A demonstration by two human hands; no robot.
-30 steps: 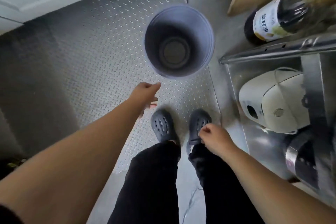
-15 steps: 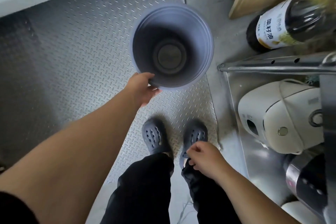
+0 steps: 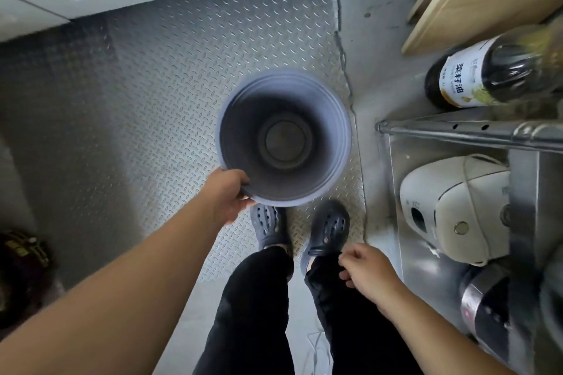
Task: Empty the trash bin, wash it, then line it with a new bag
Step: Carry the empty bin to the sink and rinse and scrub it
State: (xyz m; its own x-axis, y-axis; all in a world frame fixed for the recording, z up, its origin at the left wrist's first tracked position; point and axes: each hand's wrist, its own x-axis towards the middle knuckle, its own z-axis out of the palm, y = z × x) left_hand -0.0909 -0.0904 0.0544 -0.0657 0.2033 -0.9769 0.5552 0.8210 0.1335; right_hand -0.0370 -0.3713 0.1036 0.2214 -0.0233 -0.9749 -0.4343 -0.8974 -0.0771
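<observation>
Gripping the trash bin (image 3: 285,137) rim, left hand (image 3: 227,196), right hand (image 3: 367,271) loosely curled, empty, well apart.

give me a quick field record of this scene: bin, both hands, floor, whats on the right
bin: grey-blue trash bin, open top toward camera, no bag or trash visible inside
left hand: left hand grips the bin's near rim
right hand: right hand loosely curled by the right leg, holds nothing
floor: diamond-plate metal floor
right side: metal rack, white appliance on it, dark oil bottle behind

dark bottle (image 3: 499,70), white label reading "菜籽油"
</observation>
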